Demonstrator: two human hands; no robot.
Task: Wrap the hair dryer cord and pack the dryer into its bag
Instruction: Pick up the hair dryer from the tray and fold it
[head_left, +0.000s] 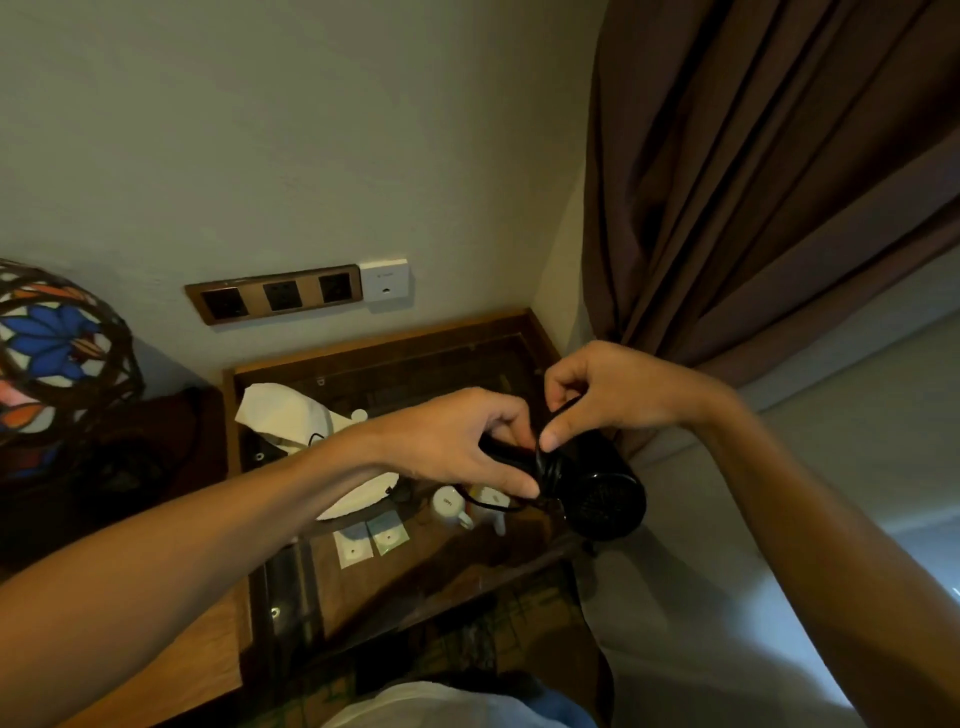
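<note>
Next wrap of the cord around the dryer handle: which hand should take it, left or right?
Right, probably. The right hand already pinches the cord just above the coils, free to loop it. The left hand is clamped on the hair dryer handle, steadying it, so it should stay put.

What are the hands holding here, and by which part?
The left hand grips the black hair dryer by its handle. The right hand pinches the cord above the coils wrapped around it.

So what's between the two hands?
In the head view, the black cord wound round the hair dryer. The left hand grips the dryer's handle; the right hand pinches the cord.
</note>
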